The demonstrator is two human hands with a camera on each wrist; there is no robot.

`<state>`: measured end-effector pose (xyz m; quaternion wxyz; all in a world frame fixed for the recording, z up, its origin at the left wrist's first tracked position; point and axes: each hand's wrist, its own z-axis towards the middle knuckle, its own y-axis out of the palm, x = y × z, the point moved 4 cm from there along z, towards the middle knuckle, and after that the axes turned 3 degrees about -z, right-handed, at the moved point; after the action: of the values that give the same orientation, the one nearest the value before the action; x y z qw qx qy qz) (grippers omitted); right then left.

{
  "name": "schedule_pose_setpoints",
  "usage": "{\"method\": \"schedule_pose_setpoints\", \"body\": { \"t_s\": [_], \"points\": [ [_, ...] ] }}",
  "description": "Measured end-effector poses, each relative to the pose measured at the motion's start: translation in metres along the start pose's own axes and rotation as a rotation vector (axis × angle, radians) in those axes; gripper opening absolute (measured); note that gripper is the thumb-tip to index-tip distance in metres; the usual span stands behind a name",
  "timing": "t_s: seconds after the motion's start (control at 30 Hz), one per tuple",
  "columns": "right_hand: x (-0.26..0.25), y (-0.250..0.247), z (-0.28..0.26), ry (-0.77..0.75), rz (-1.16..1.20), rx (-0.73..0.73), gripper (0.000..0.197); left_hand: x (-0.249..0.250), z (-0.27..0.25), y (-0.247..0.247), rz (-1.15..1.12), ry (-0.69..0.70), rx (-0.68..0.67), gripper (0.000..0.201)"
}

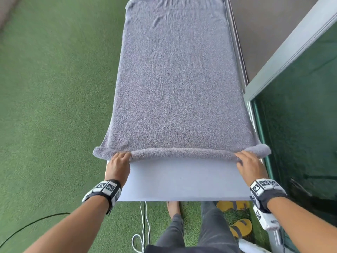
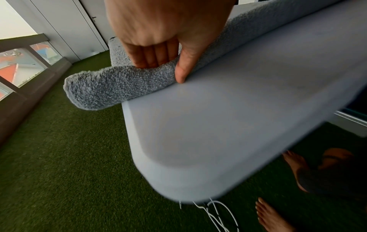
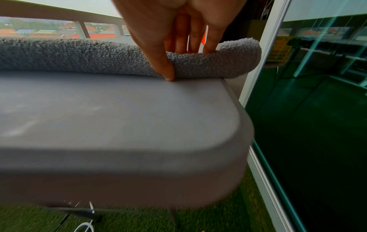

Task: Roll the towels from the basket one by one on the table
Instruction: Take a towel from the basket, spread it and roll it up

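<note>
Your gray towel [image 1: 175, 79] lies flat along the tabletop [image 1: 184, 179], with its near edge rolled up a little. Your left hand [image 1: 118, 166] pinches the roll near its left end. Your right hand [image 1: 250, 166] pinches it near the right end, thumbs in front.

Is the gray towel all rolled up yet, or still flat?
Mostly flat. Only the near edge of the towel is curled into a thin roll, gripped by the left hand and right hand; the rest lies spread along the table.
</note>
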<state>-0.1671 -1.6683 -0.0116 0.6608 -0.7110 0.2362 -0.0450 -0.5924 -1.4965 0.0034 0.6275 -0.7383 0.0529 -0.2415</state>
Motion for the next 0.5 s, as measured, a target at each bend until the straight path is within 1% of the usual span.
{"method": "schedule_pose_setpoints", "body": {
  "t_s": [0.13,0.23,0.33,0.4,0.5],
  "points": [
    [0.003,0.005,-0.052,0.026,0.001,-0.032,0.035,0.004,-0.043,0.000,-0.044,0.012,-0.029,0.035],
    [0.007,0.007,-0.082,0.031,-0.051,-0.088,0.031,0.002,-0.072,0.002,-0.108,-0.003,-0.074,0.032],
    [0.005,0.002,-0.088,0.055,-0.086,-0.171,0.027,-0.007,-0.084,0.006,-0.123,-0.049,-0.151,0.020],
    [0.002,-0.003,-0.084,0.055,-0.129,-0.212,0.025,-0.005,-0.084,0.005,-0.122,-0.056,-0.169,0.016],
    [0.004,-0.010,-0.074,0.074,-0.119,-0.183,0.021,0.000,-0.077,0.004,-0.138,-0.050,-0.190,0.022]
  ]
}}
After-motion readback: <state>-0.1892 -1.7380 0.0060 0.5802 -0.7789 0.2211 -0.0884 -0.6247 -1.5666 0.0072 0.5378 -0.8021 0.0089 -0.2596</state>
